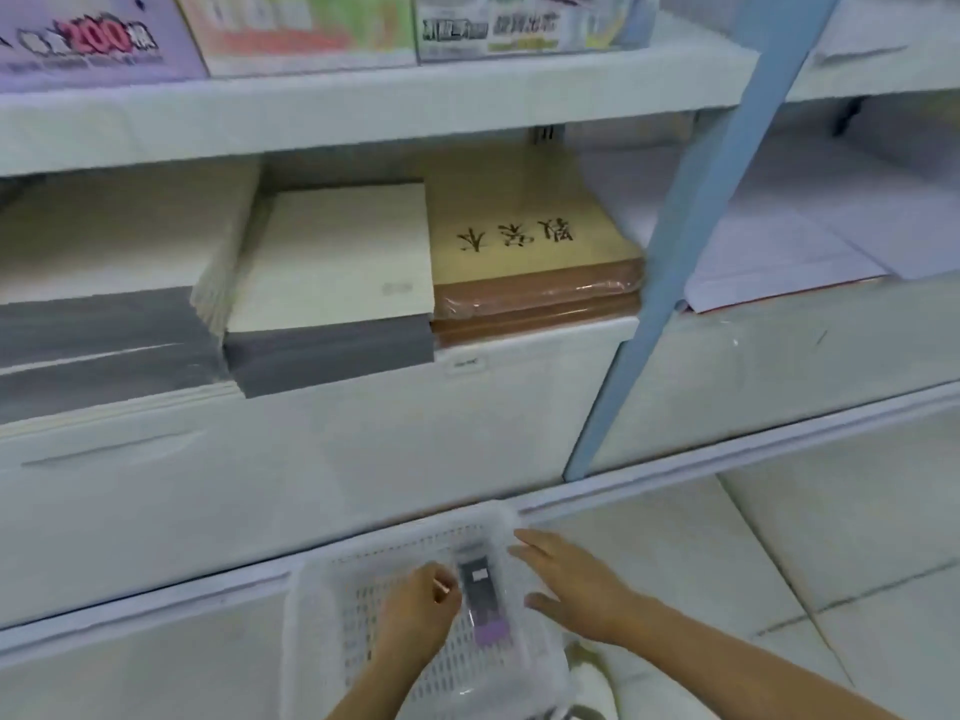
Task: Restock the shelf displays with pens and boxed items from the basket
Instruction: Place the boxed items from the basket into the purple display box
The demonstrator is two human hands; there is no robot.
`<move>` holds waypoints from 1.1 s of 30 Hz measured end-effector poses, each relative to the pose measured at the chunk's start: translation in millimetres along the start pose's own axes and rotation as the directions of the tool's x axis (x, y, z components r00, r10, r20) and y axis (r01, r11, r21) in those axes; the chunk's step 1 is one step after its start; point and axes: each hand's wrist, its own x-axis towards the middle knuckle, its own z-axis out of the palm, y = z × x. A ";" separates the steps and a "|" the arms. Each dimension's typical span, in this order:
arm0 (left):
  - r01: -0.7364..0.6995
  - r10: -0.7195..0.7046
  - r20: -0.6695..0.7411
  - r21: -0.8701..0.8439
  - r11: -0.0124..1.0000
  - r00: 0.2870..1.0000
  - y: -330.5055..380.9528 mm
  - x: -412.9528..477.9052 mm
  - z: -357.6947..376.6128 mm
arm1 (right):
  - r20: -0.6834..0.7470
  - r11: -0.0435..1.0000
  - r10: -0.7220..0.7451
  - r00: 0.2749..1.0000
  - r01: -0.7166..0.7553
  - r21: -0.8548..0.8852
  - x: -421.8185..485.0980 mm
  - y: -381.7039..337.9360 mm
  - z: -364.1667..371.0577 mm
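Standing on the tiled floor (779, 537), the white perforated basket (322, 579) has its far rim just beside the base rail of the shelf unit, so almost no room is left between them. To the right of the basket the floor lies open, with wide pale tiles.

Inside the basket lies one flat pack (480, 595) in clear wrap, dark on top and purple at the near end. It rests on the basket bottom near the right wall, between the two hands. The left hand (415, 615) is inside the basket with its fingers curled, just at the left edge of the pack. Whether it grips the pack I cannot tell, the picture is too blurred there. The right hand (576, 584) hangs over the right rim with straight, spread fingers and holds nothing.

Above the basket rises a tall white front panel (363, 433), and on the shelf over it the stock comes right to the front edge:
- a cream paper stack (332, 262) with grey sides, which juts out a little over the edge
- just beside it a brown wrapped stack (530, 241) with dark characters on top

The upper shelf (363, 111) hangs low over these stacks — the gap is narrow. It carries colourful boxes (306, 28). A blue post (675, 252) divides this bay from the right one, where white sheets (779, 257) lie flat.
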 end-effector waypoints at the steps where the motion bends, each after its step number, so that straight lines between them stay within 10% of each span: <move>1: 0.047 -0.046 0.049 -0.007 0.999 0.998 -5.7 6.6 14.0 | 0.032 1.000 0.016 0.999 -0.016 0.017 -1.7 6.4 12.1; 33: 0.125 -0.121 -0.052 0.078 0.989 0.991 -18.9 44.9 79.9 | 0.008 0.979 0.024 1.000 -0.025 0.203 -4.9 23.0 46.7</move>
